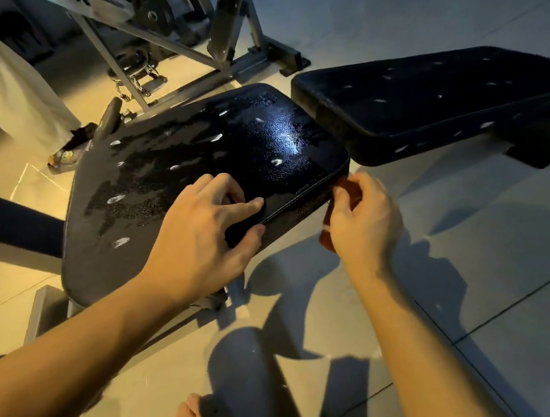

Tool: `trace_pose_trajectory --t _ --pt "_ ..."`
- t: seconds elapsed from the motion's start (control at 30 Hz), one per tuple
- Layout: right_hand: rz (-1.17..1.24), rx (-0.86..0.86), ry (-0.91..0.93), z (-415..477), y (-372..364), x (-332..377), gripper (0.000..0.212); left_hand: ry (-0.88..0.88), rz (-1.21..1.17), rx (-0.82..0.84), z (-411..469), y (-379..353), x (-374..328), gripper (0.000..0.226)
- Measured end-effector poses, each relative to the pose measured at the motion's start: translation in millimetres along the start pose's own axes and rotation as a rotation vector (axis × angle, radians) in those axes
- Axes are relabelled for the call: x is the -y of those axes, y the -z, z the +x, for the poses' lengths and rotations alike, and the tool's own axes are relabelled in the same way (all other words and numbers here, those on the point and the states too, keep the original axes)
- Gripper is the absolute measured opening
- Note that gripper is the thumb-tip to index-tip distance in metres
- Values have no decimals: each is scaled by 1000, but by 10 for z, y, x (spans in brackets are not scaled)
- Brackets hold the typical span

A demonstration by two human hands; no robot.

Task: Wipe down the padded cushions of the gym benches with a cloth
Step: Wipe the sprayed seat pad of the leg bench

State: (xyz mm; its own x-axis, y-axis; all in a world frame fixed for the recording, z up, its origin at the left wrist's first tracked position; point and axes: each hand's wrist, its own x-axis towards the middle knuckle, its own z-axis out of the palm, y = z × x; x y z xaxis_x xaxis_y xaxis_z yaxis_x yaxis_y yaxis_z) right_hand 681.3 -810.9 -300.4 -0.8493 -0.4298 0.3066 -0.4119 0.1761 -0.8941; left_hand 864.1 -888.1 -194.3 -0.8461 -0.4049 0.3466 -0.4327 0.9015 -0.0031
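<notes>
Gripping a reddish-brown cloth [347,186], the right hand [366,222] holds it at the near right corner of the seat cushion [226,145]. The hand covers most of the cloth, so its shape is hard to make out. The left hand [198,236] clamps the cushion's near edge, bent fingers on top, thumb on the side. This black cushion is glossy, with wet streaks and white flecks. The back cushion [441,95] beyond is cut off at right.

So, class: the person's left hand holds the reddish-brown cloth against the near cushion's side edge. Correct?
Not quite. The head view shows the right hand holding the reddish-brown cloth against the near cushion at its side edge. The left hand only grips that cushion's edge.
</notes>
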Motion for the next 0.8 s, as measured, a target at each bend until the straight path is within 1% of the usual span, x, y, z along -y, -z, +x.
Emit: trace_pose_trajectory --t 0.1,0.17,0.23,0.3,0.37,0.47,0.53,0.6,0.7,0.77,0.8 --pt "90 89 103 -407 -77 156 2 8 -16 -13 0 -6 8 38" --pt "112 121 158 -523 -85 199 3 19 -23 -21 -3 -11 13 38" --pt "53 79 108 -350 -88 114 5 27 -34 -21 -4 -9 3 38" --pt "10 16 -38 9 -65 -40 8 31 -44 -23 0 -6 -7 37" --pt "8 20 -117 300 -19 -159 11 34 -45 -19 -6 -4 -5 38" --pt "25 1 -82 188 -4 -42 10 35 -51 -10 -18 0 4 38" --pt "113 35 -21 -110 -60 76 7 41 -51 -16 -14 -7 15 37" --pt "117 61 31 -301 -92 119 5 52 -63 -20 -3 -15 14 37" --pt "32 -3 -30 -5 -69 9 9 53 -73 -23 12 -6 6 36" --pt "2 13 -103 257 -18 -100 11 53 -64 -17 -3 -3 -5 37" --pt "3 20 -108 307 2 -124 11 53 -62 -19 -7 -2 -9 37"
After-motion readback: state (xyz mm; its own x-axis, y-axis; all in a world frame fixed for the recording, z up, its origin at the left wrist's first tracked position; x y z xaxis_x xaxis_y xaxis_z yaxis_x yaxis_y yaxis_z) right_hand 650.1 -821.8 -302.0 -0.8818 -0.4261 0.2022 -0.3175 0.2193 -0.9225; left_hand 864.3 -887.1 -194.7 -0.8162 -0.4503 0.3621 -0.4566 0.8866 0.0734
